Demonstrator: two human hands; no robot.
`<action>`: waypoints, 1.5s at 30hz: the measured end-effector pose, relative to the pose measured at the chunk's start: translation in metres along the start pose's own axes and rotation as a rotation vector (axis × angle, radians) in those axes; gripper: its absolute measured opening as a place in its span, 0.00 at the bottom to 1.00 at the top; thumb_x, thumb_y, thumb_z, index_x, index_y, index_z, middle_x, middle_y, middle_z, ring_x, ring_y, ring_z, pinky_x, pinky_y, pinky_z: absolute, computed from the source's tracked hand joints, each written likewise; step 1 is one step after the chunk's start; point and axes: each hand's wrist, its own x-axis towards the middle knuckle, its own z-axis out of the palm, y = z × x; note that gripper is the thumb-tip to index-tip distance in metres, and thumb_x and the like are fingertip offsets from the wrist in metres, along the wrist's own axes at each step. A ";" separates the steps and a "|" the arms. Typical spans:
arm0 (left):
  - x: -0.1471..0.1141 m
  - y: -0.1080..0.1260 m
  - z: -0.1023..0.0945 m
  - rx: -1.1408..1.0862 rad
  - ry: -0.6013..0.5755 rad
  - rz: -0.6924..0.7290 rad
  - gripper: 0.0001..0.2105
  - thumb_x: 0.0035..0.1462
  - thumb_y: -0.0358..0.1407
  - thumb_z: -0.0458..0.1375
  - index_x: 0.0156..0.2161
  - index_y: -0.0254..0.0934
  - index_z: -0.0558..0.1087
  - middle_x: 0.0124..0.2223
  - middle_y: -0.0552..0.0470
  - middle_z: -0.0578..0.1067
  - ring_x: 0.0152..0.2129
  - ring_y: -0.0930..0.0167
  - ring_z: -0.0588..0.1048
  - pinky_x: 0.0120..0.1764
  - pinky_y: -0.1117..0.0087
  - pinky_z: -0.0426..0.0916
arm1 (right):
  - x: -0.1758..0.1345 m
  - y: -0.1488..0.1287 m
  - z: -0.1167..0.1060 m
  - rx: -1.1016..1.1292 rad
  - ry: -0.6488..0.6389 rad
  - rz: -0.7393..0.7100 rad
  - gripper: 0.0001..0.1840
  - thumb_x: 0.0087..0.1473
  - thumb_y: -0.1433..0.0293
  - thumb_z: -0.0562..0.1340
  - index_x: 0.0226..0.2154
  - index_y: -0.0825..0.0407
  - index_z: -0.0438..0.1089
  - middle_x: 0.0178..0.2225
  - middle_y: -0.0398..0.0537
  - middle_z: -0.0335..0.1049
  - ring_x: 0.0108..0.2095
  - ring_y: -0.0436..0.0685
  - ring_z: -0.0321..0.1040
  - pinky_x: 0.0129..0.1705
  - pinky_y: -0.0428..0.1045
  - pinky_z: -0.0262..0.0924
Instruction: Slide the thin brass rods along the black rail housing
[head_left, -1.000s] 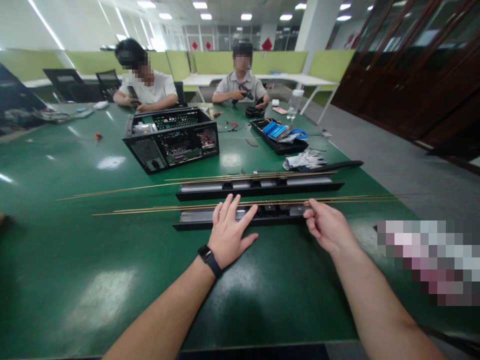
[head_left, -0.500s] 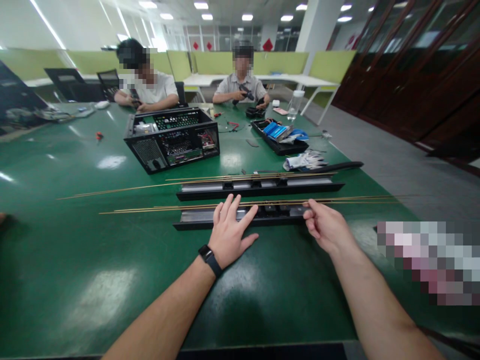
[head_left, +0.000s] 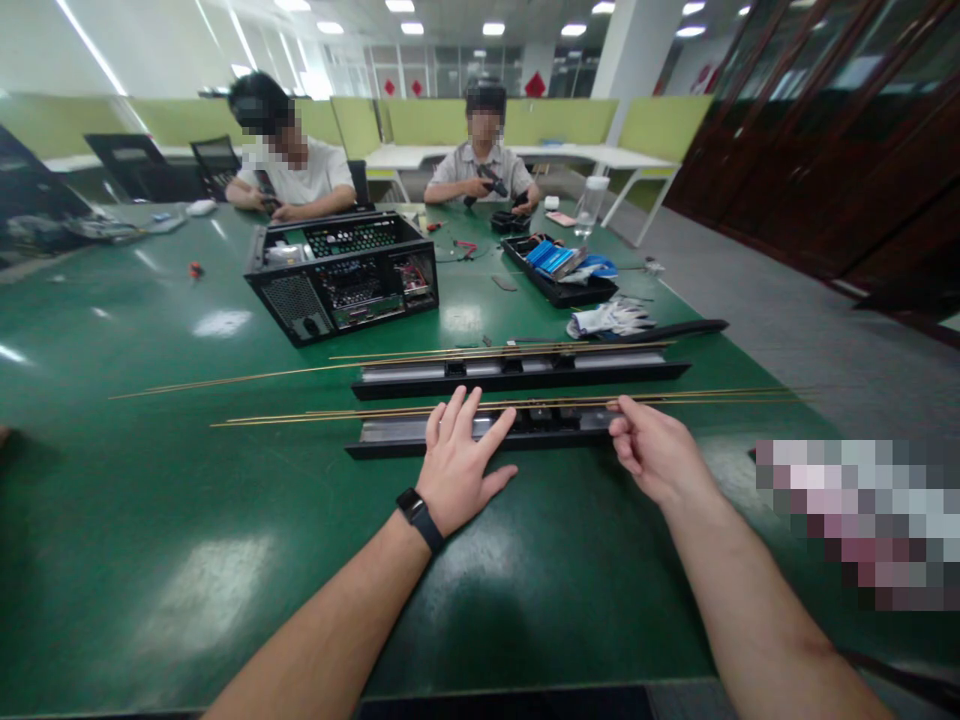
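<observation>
My left hand [head_left: 461, 468] lies with its fingers spread across the nearer black channel [head_left: 390, 450] and the thin brass-coloured rods [head_left: 285, 417] along it. My right hand [head_left: 654, 448] is closed, thumb and forefinger pinching at those rods near the channel's right end. How many rods are in the pinch is hidden by the fingers. The rods stick out well past both ends of the channel. Just beyond lies a second black channel [head_left: 420, 388] with light strips inside, and more brass-coloured rods [head_left: 240, 376] rest along it.
An opened computer case [head_left: 300, 300] stands at the back left. Behind the channels are white gloves [head_left: 611, 320], a black tray [head_left: 581, 295] with blue items and a clear bottle [head_left: 591, 210]. Two people sit across the green table [head_left: 225, 580].
The left end of one near rod has slid slightly to the right. Both hands stay almost where they were, my left one spread and my right one pinching.
</observation>
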 end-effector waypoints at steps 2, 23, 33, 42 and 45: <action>0.000 0.000 0.000 0.001 0.002 0.002 0.35 0.54 0.48 0.65 0.65 0.52 0.61 0.71 0.41 0.52 0.69 0.51 0.47 0.65 0.45 0.47 | 0.001 0.000 0.000 0.012 0.033 -0.022 0.06 0.58 0.69 0.63 0.33 0.55 0.70 0.18 0.41 0.67 0.10 0.45 0.54 0.05 0.39 0.41; 0.001 0.001 0.000 0.013 -0.009 -0.007 0.36 0.53 0.49 0.65 0.66 0.51 0.61 0.71 0.40 0.52 0.69 0.50 0.47 0.65 0.45 0.45 | 0.002 0.000 0.000 0.002 0.080 -0.028 0.06 0.58 0.67 0.62 0.32 0.53 0.68 0.17 0.41 0.67 0.09 0.45 0.54 0.05 0.39 0.41; 0.000 0.000 0.000 0.016 -0.006 -0.006 0.36 0.53 0.49 0.65 0.66 0.49 0.61 0.71 0.39 0.53 0.69 0.50 0.47 0.65 0.45 0.45 | 0.000 -0.001 0.000 -0.008 0.061 -0.027 0.08 0.58 0.66 0.63 0.32 0.54 0.68 0.17 0.40 0.66 0.09 0.45 0.53 0.06 0.39 0.41; 0.000 0.000 0.001 0.015 -0.001 -0.009 0.34 0.54 0.49 0.64 0.65 0.49 0.62 0.70 0.38 0.53 0.69 0.52 0.47 0.65 0.45 0.44 | 0.000 -0.002 0.000 -0.002 0.078 -0.047 0.09 0.57 0.65 0.65 0.31 0.54 0.68 0.17 0.40 0.66 0.09 0.45 0.54 0.06 0.39 0.41; 0.000 0.000 0.001 0.014 0.006 -0.008 0.34 0.54 0.49 0.64 0.65 0.48 0.62 0.70 0.39 0.53 0.69 0.52 0.46 0.65 0.45 0.44 | 0.002 -0.002 -0.002 0.002 0.113 -0.064 0.08 0.58 0.67 0.63 0.31 0.54 0.69 0.17 0.40 0.66 0.09 0.45 0.54 0.05 0.39 0.41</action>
